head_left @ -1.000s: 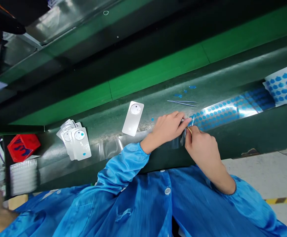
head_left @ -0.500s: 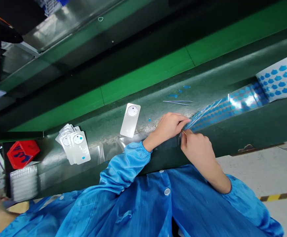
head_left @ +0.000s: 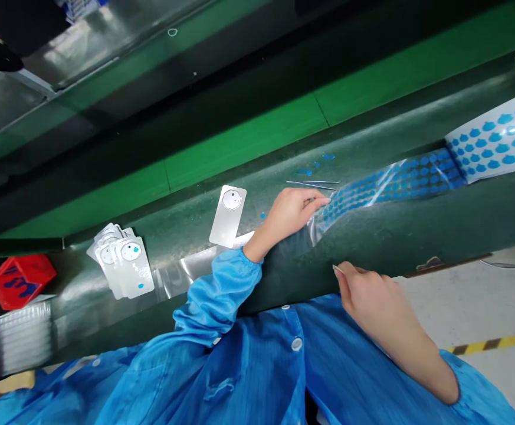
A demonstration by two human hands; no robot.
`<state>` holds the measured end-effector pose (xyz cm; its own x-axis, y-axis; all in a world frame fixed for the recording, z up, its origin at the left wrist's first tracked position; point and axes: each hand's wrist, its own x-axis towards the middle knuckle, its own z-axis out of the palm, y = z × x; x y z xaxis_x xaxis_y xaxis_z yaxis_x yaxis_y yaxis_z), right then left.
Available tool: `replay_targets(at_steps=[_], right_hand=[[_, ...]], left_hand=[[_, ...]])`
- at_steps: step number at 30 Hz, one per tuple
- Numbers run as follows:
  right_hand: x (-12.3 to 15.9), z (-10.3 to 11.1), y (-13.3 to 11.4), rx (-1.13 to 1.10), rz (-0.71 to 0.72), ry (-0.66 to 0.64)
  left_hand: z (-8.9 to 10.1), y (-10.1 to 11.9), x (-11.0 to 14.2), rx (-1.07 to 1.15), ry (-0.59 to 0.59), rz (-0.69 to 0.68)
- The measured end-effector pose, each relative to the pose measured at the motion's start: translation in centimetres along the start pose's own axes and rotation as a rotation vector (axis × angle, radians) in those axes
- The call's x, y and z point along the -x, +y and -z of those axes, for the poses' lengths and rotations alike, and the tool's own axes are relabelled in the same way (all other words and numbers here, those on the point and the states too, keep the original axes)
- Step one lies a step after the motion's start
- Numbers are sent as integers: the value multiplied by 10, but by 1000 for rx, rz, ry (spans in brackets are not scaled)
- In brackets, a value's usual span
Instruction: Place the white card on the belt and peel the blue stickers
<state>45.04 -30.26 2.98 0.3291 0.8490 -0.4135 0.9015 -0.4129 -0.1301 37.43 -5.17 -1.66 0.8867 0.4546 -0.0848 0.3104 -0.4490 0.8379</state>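
Nearest you, your right hand [head_left: 372,301] sits low at the bench edge, apart from the other hand, its fingertips pinched together on a small pale sliver [head_left: 337,268], too thin to identify. Your left hand [head_left: 288,212], coming out of a blue smock sleeve [head_left: 215,295], is closed in a pinch on the near end of a clear film strip [head_left: 394,183]. The strip runs along the dark green mat [head_left: 372,236] to a white backing sheet [head_left: 494,133] at the right, and a bare, shiny length of film [head_left: 186,268] passes beneath your left forearm. Many rows of blue dots [head_left: 420,171] are left on the strip and sheet, so much of the supply appears unused. Just beyond your left hand lie two slim metal tweezers [head_left: 312,185] and a few loose blue dots [head_left: 305,172]. Farther left, one white plate [head_left: 228,216] lies alone, with no blue dot visible on its round disc. The top plate of the overlapping stack [head_left: 122,262] carries a blue dot, which suggests that some are done. A red box [head_left: 22,282] and a stack of clear trays [head_left: 22,339] stand beyond.
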Motion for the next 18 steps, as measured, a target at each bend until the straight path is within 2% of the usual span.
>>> replay_targets(at_steps=[3,5,8,11,15,18], right_hand=[[-20,7,23,-223,81,304],[-51,15,37,-364,124,408],[-107,20,53,-487,230,308],[-143,15,65,-510,296,240],[-151,1,74,-497,306,228],[-144,-1,83,-493,279,247]], left_hand=[[19,-1,-2,105,-72,34],[24,-1,1,180,-124,52],[23,-2,7,259,-156,83],[23,-6,15,278,-213,147],[24,-12,20,349,-392,239],[26,-11,19,437,-513,233]])
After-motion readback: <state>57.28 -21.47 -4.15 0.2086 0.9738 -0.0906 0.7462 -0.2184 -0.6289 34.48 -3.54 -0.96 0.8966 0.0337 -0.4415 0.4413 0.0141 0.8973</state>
